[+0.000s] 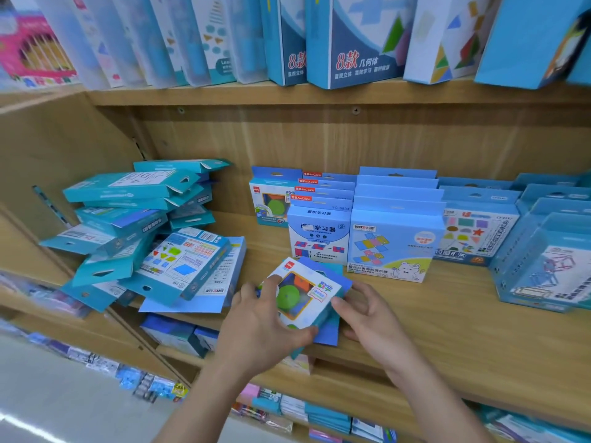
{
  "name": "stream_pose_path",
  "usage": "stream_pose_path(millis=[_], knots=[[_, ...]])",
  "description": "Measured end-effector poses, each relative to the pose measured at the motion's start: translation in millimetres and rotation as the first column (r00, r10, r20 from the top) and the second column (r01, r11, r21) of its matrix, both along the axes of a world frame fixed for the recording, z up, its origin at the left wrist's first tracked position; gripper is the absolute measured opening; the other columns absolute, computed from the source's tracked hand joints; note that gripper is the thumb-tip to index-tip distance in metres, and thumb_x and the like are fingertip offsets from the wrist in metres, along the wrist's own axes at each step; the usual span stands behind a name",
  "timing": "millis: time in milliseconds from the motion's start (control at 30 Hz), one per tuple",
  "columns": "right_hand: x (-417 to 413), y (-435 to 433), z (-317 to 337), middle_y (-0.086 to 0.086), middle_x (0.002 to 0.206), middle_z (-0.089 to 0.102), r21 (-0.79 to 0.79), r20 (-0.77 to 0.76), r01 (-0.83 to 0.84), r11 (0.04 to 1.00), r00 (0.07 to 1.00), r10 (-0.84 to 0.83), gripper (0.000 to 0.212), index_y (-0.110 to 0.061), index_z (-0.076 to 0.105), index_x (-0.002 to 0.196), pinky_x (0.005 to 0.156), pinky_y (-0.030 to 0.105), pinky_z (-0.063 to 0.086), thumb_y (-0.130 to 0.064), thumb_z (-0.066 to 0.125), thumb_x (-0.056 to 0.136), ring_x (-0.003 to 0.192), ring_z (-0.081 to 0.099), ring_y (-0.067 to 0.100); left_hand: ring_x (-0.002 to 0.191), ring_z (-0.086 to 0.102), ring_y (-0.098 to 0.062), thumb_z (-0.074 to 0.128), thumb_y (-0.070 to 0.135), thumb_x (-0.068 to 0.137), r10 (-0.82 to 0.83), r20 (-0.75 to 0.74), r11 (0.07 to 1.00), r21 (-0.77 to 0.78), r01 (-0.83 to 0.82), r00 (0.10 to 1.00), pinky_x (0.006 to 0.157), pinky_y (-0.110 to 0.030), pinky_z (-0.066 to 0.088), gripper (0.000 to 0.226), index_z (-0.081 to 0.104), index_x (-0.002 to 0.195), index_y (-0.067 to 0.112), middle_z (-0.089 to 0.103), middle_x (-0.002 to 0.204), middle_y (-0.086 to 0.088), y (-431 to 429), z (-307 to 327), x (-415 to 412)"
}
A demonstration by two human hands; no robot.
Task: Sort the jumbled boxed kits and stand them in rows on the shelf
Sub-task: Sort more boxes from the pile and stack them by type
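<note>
Grip: left hand [265,318] and right hand [367,311] both clasp the green-disc kit [303,292], held tilted over the shelf [447,321] front edge.
Done: several rows [396,238] already stand upright, centre and right.
Left: jumbled pile [144,238] at the left looks unsorted, likely the bulk.

My only view comes from the head camera, facing forward and down onto the wooden shelf [463,330] from close in. I see the left hand [256,318] and right hand [367,311] near the lens in the lower middle, holding a boxed kit [300,292]; the wide lens bows lines toward the frame's edges.
</note>
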State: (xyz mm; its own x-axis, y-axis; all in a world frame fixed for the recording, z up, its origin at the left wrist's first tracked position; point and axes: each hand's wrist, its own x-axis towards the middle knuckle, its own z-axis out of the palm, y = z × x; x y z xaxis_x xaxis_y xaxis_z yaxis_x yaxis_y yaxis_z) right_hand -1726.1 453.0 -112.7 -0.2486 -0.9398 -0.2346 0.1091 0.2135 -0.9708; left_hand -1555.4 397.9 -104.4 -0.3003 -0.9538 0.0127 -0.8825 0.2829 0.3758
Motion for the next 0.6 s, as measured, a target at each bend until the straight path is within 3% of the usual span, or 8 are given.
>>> stream_pose_path(millis=[167,267,400,500,600], knots=[[-5,6,2,-0.001,0.091,0.074,-0.097,-0.008,0.138,0.986,0.990,-0.140,0.034,-0.020,0.054,0.113,0.073,0.021,0.053,-0.017,0.069,0.084,0.085,0.070,0.008,0.124,0.037,-0.020,0.052,0.077,0.047,0.031,-0.061,0.979,-0.200,-0.043,0.998,0.083,-0.031,0.047,0.100,0.028,0.136,0.037,0.036,0.129,0.001,27,1,-12],[-14,13,12,0.002,0.085,0.074,-0.172,0.086,0.205,0.964,0.978,-0.193,0.034,-0.021,0.053,0.105,0.069,0.029,0.056,-0.003,0.069,0.081,0.079,0.071,0.016,0.121,0.040,-0.019,0.060,0.070,0.050,-0.047,-0.252,0.976,-0.218,-0.009,0.967,0.091,-0.030,0.044,0.097,0.034,0.136,0.032,0.038,0.126,0.001,36,-4,-19],[-38,22,26,0.001,0.086,0.075,-0.277,0.016,0.201,0.940,0.979,-0.204,0.036,-0.021,0.053,0.101,0.068,0.027,0.056,0.009,0.062,0.082,0.073,0.070,0.014,0.106,0.051,0.007,0.074,0.044,0.073,-0.011,-0.624,1.000,-0.026,-0.007,0.781,0.085,-0.018,0.046,0.069,0.037,0.131,0.041,0.054,0.110,0.025,38,10,-25],[-50,30,32,0.005,0.088,0.075,-0.304,-0.001,0.166,0.938,0.985,-0.174,0.034,-0.020,0.055,0.102,0.072,0.032,0.057,0.009,0.059,0.085,0.079,0.070,0.020,0.093,0.065,-0.001,0.066,0.024,0.086,0.088,-0.752,0.990,0.136,0.024,0.653,0.081,-0.029,0.055,0.038,0.058,0.123,0.025,0.070,0.097,0.016,33,21,-30],[-57,37,36,0.007,0.087,0.075,-0.311,0.023,0.170,0.935,0.985,-0.172,0.031,-0.018,0.056,0.103,0.067,0.030,0.057,0.008,0.057,0.086,0.075,0.070,0.019,0.086,0.070,-0.013,0.065,0.017,0.086,0.186,-0.822,0.960,0.269,0.079,0.539,0.073,-0.032,0.058,0.022,0.065,0.107,0.024,0.074,0.091,0.006,35,28,-37]])
